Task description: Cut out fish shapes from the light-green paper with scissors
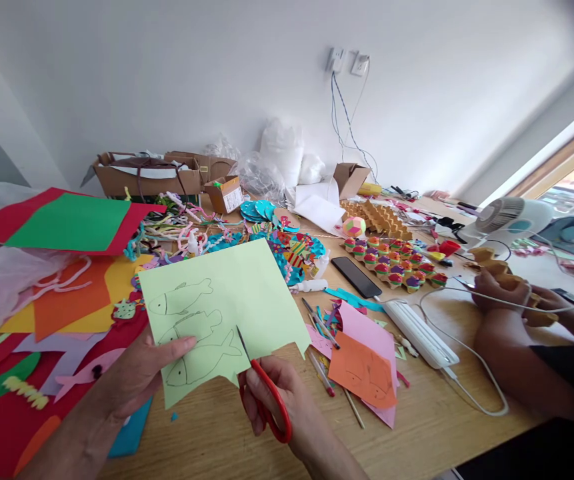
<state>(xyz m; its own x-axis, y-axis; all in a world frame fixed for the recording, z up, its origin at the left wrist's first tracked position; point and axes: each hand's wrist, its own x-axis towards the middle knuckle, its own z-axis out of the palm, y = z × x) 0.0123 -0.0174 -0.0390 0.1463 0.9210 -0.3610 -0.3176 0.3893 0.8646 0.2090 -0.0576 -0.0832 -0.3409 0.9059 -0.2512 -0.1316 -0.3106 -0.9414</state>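
My left hand grips a sheet of pale green paper by its lower left part, thumb on top. Several fish outlines are drawn on the sheet in dark line, and its lower edge is cut unevenly. In my right hand is a pair of red-handled scissors, the fingers in the handle loops. A dark blade points up over the paper, just right of the lowest fish's tail. The other blade is hidden, so I cannot tell how far the blades are apart.
Orange paper with drawings lies right of the scissors, near a black phone and a white power strip. A painted egg carton sits behind. At right, another person's hands hold carton pieces. Red felt with cutouts lies left.
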